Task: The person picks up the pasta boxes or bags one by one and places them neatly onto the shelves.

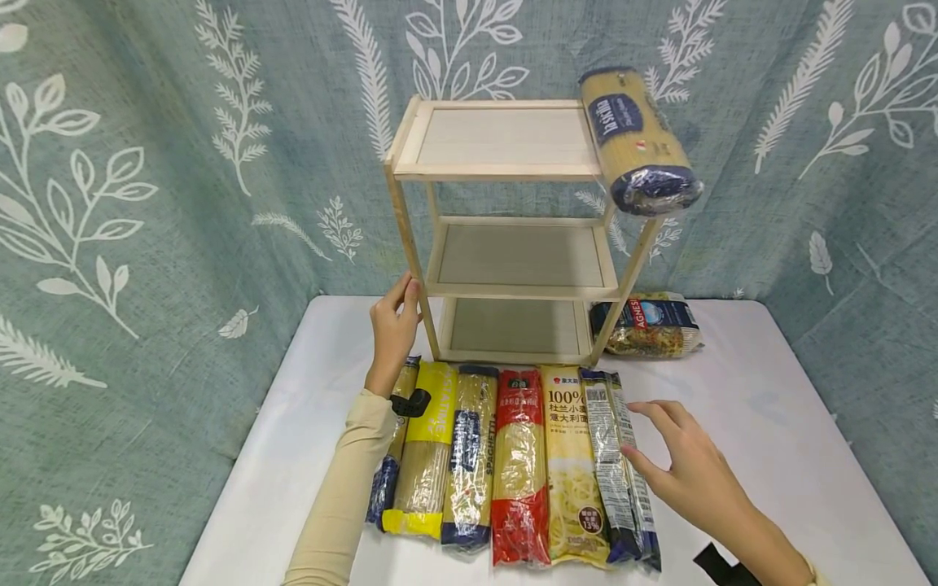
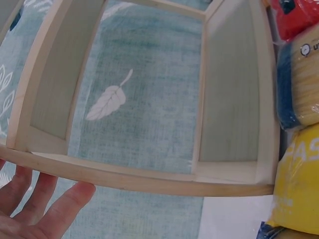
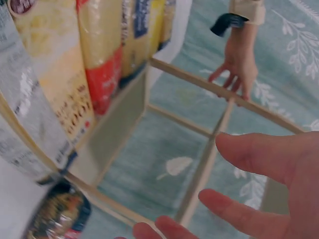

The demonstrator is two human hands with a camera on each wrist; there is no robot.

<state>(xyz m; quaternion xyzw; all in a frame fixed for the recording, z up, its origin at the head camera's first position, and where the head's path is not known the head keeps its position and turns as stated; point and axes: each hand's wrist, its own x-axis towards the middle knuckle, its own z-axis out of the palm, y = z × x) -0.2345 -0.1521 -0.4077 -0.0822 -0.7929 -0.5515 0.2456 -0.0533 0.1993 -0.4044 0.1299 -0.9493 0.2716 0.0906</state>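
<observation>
My left hand grips the left front post of a pale wooden three-tier shelf, its thumb and fingers at the post. In the left wrist view, the fingertips meet the wooden post. My right hand has thumb and fingers spread apart, holding nothing. Its fingertips come right at the edge of a silver-and-blue pasta packet, the rightmost of a row. In the right wrist view, the right hand overlaps the shelf frame. A blue-ended pasta pack lies at the top tier's right end, jutting past the front edge.
In front of the shelf lie several pasta packs, among them a cream pack, a red pack, a spaghetti pack and a yellow pack. An Agnesi bag sits behind the right post. Patterned curtains surround the white table.
</observation>
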